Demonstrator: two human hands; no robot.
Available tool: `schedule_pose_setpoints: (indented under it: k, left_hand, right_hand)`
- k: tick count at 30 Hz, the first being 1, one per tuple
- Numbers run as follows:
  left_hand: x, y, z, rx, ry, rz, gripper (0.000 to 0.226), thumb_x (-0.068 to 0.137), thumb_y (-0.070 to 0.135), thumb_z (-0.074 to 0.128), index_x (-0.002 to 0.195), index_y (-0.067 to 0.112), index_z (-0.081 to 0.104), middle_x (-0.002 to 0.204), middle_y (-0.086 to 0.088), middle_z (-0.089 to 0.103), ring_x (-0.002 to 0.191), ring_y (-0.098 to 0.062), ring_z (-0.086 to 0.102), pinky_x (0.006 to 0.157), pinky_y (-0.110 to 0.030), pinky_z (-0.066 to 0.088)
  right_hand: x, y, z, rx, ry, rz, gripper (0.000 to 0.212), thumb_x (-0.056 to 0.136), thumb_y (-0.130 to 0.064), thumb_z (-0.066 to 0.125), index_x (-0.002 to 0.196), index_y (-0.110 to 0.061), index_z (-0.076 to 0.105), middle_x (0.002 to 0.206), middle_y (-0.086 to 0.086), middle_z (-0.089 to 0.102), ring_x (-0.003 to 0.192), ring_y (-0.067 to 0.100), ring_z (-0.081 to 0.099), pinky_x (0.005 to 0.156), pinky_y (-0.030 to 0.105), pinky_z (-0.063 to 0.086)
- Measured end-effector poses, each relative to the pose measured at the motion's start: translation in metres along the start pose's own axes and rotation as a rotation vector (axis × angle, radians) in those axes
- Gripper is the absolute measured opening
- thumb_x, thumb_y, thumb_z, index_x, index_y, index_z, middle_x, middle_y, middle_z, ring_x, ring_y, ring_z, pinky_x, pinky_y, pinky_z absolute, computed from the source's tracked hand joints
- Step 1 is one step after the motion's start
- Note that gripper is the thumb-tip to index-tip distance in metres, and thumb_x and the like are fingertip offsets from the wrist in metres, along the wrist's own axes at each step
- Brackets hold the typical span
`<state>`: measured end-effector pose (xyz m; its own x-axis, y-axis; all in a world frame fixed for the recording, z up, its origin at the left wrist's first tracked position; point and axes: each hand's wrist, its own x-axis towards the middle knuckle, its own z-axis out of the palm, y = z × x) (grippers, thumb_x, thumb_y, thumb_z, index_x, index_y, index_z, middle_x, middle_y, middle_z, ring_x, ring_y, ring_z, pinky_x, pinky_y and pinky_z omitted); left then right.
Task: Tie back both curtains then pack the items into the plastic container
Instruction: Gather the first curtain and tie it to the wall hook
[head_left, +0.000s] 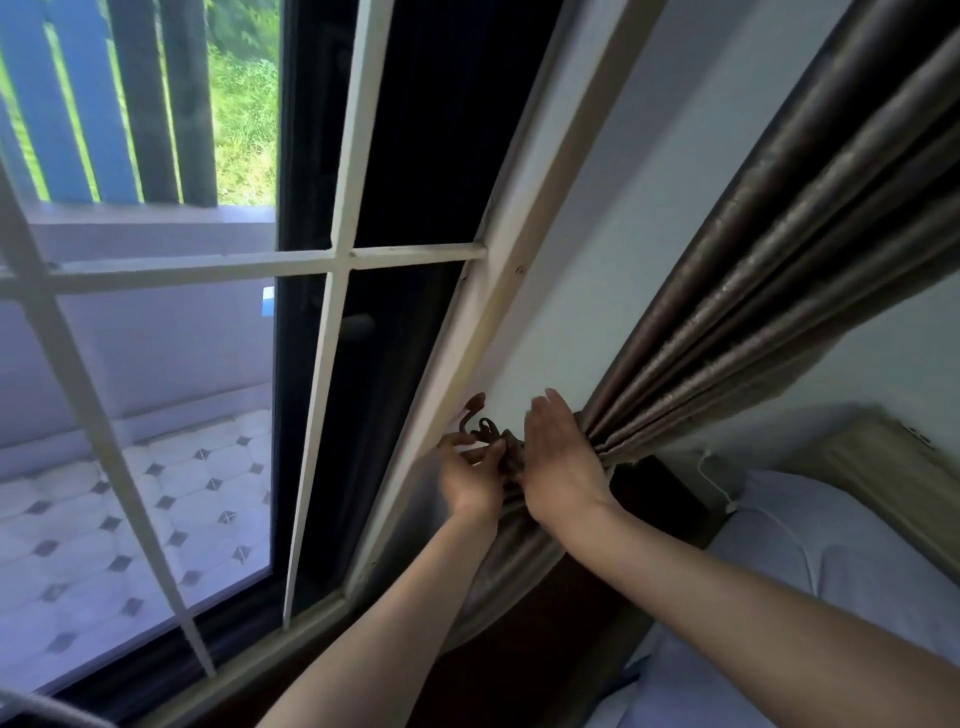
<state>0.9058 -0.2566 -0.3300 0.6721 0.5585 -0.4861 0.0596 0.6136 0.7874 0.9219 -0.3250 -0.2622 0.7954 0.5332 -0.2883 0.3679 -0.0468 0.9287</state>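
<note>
Brown curtain (769, 291) comes down from 1 o'clock, bunched tight at a waist near frame ctr, just beside the white window frame (524, 244). Below the waist the fabric fans out toward 6 o'clock, behind both forearms.

Left hand (470, 480) sits at approx 7 o'clock of the gathered point; fingers (491, 451) curled, pinching a dark tie-back cord (493, 431) that loops up w/ small curls. A dark wall hook (475, 402) sticks out of the wall right by the frame edge, at 11 o'clock of the left hand, touching or v. near the cord loop, can't tell which.

Right hand (563, 462) lies flat on the bunched curtain at its waist, fingers straight and together, pointing to 12 o'clock, pressing the fabric rather than gripping it. Thumb side is hidden.

Window w/ white grille bars (332, 260) fills the left half; tiled balcony floor (156, 525) outside at 8 o'clock, greenery at 11. Bed w/ light blue sheet (831, 566) at 4 o'clock, wooden headboard (893, 467) at 3, thin white cable (748, 514) running over the pillow.
</note>
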Motion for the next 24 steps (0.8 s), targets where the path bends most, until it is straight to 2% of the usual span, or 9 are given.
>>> schedule_pose_setpoints:
  k: [2,4,7,9,13,16,19,22,24]
  left_hand:
    - [0.0,-0.001,-0.004,0.013,-0.007,0.055,0.018,0.089,0.002,0.061,0.1,0.014,0.054,0.095,-0.01,0.069,0.08,-0.022,0.07,0.061,-0.027,0.057]
    - [0.001,-0.002,-0.008,0.092,-0.006,0.149,0.02,0.091,0.004,0.06,0.103,0.02,0.06,0.096,-0.004,0.069,0.084,-0.017,0.069,0.069,-0.028,0.059]
    - [0.007,-0.004,-0.014,0.212,-0.027,0.262,0.029,0.093,0.011,0.059,0.117,0.026,0.064,0.102,0.004,0.069,0.092,-0.008,0.066,0.081,-0.023,0.055]
    - [0.01,-0.002,-0.016,0.232,-0.046,0.28,0.031,0.094,0.011,0.058,0.122,0.023,0.063,0.105,0.006,0.068,0.092,-0.005,0.064,0.084,-0.019,0.052]
    - [0.02,-0.002,-0.017,0.354,-0.107,0.331,0.033,0.094,0.015,0.058,0.127,0.012,0.06,0.118,-0.001,0.067,0.108,-0.013,0.063,0.098,-0.028,0.049]
    - [0.024,-0.004,-0.017,0.443,-0.118,0.379,0.033,0.094,0.02,0.06,0.127,0.012,0.061,0.123,-0.004,0.065,0.111,-0.015,0.062,0.101,-0.033,0.048]
    - [0.025,-0.007,-0.019,0.648,-0.13,0.545,0.031,0.098,0.02,0.052,0.126,0.009,0.061,0.129,-0.006,0.06,0.113,-0.018,0.06,0.1,-0.03,0.047]
    - [0.028,-0.007,-0.022,0.86,-0.177,0.694,0.034,0.102,0.019,0.042,0.133,0.01,0.053,0.141,-0.008,0.048,0.127,-0.024,0.048,0.105,-0.035,0.042]
    - [0.031,-0.007,-0.024,1.004,-0.176,0.808,0.034,0.101,0.015,0.043,0.133,0.008,0.052,0.148,-0.007,0.04,0.138,-0.019,0.037,0.109,-0.032,0.039]
  right_hand:
    - [-0.005,-0.002,-0.002,-0.014,0.128,0.018,0.067,0.103,-0.032,0.034,0.151,0.002,0.003,0.159,0.026,0.002,0.146,0.044,-0.005,0.088,0.069,-0.034]
    - [-0.018,-0.001,-0.007,-0.022,0.185,0.029,0.07,0.103,-0.039,0.02,0.147,0.004,-0.013,0.157,0.026,-0.016,0.143,0.043,-0.019,0.09,0.063,-0.034]
    - [-0.034,0.003,-0.006,0.037,0.228,0.057,0.079,0.102,-0.047,0.021,0.144,0.004,-0.023,0.152,0.026,-0.03,0.139,0.046,-0.028,0.093,0.062,-0.033]
    - [-0.039,0.007,-0.003,0.054,0.232,0.067,0.081,0.102,-0.048,0.022,0.144,0.003,-0.025,0.151,0.026,-0.033,0.139,0.045,-0.029,0.096,0.061,-0.032]
    - [-0.041,0.015,-0.002,0.065,0.208,0.043,0.081,0.102,-0.049,0.024,0.146,0.001,-0.024,0.152,0.024,-0.031,0.14,0.043,-0.027,0.096,0.061,-0.031]
    - [-0.042,0.016,-0.001,0.072,0.196,0.041,0.083,0.101,-0.049,0.026,0.146,0.001,-0.023,0.153,0.026,-0.029,0.141,0.045,-0.025,0.096,0.061,-0.031]
    - [-0.043,0.014,-0.003,0.035,0.203,0.036,0.084,0.101,-0.049,0.028,0.145,0.003,-0.022,0.152,0.029,-0.027,0.141,0.047,-0.024,0.097,0.063,-0.03]
    - [-0.042,0.013,-0.005,0.033,0.201,0.031,0.084,0.101,-0.048,0.027,0.145,0.004,-0.021,0.153,0.029,-0.024,0.141,0.048,-0.021,0.096,0.063,-0.03]
    - [-0.041,0.013,-0.005,0.044,0.203,0.027,0.082,0.102,-0.048,0.026,0.145,0.004,-0.02,0.154,0.029,-0.023,0.141,0.047,-0.021,0.096,0.062,-0.03]
